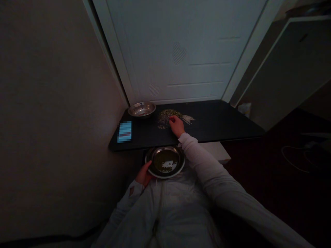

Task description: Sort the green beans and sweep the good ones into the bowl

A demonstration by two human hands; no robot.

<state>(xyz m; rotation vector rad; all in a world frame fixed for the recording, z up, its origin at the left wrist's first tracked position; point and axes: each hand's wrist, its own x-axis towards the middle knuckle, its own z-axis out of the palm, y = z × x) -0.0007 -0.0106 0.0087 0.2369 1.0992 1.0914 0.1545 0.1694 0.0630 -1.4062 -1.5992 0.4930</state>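
Note:
My left hand point(144, 175) grips the left rim of a round metal bowl point(165, 177) in front of my body, just below the table's edge. Small green grains that look like mung beans point(161, 161) cover part of its bottom. Over the dark table, my right hand point(177, 126) is closed, fingertips pressed together at a spread of mixed green and pale grains point(168, 113). Whatever lies between those fingers is too small to make out. Right of this hand is a little heap of whitish grains point(188, 119).
A second metal bowl point(142, 109) stands at the table's back left, with a blurred-out blue item point(125, 132) in front of it. Behind the dark tabletop point(222, 120) rises a white panel point(201, 48). A white box point(216, 151) sits below the front edge.

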